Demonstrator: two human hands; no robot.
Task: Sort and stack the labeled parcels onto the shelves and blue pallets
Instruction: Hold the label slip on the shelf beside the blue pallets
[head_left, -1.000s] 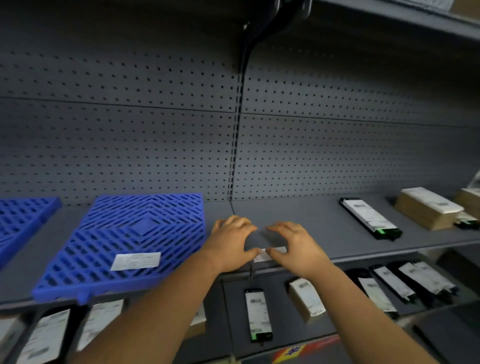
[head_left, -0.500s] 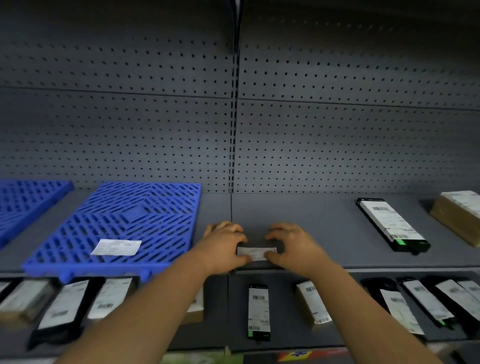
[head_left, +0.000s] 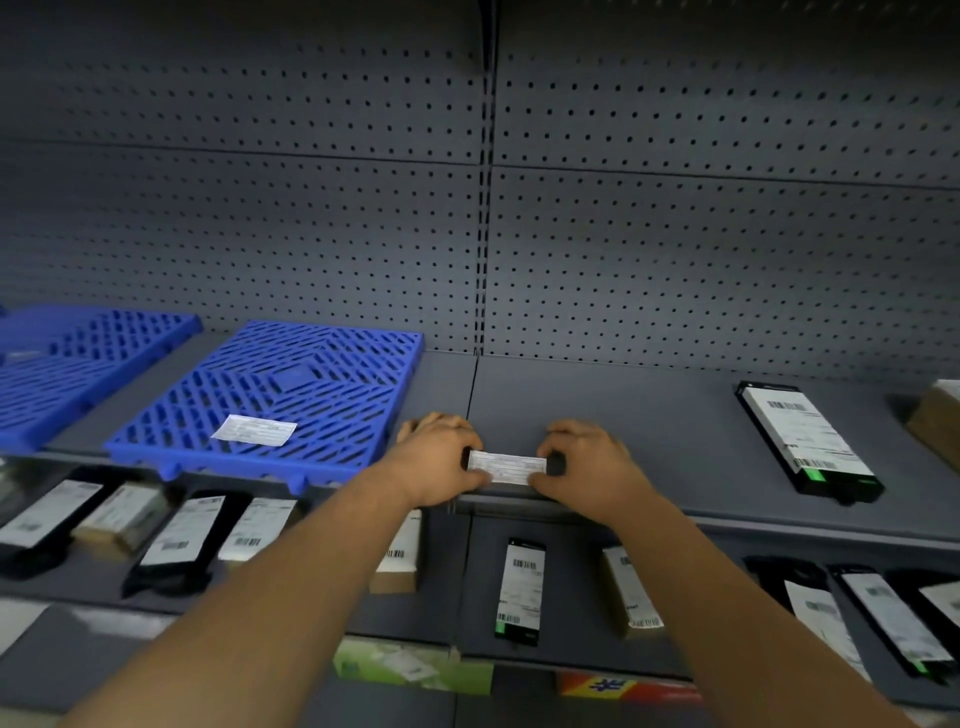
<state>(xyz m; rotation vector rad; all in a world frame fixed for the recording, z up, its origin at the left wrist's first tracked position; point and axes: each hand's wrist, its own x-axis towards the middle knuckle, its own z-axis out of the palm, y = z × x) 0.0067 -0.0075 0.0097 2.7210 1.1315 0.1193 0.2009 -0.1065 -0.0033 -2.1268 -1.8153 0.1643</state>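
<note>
A small white label (head_left: 506, 467) lies at the front edge of the grey shelf (head_left: 623, 415). My left hand (head_left: 439, 460) pinches its left end and my right hand (head_left: 587, 470) pinches its right end, fingers curled. A blue pallet (head_left: 291, 395) sits on the shelf to the left, with a white label (head_left: 254, 430) on it. A second blue pallet (head_left: 78, 364) lies further left. A black labeled parcel (head_left: 808, 441) rests on the shelf to the right, and a brown box (head_left: 940, 421) is cut off at the right edge.
The lower shelf (head_left: 447, 571) holds several labeled parcels, black and brown, in a row, among them a black one (head_left: 519, 590) under my hands. Grey pegboard (head_left: 675, 234) backs the shelf. Bare shelf surface lies between my hands and the black parcel.
The view has shifted left and down a little. Both hands stay at the shelf's front edge, and the label between them now shows fully, stretched flat.
</note>
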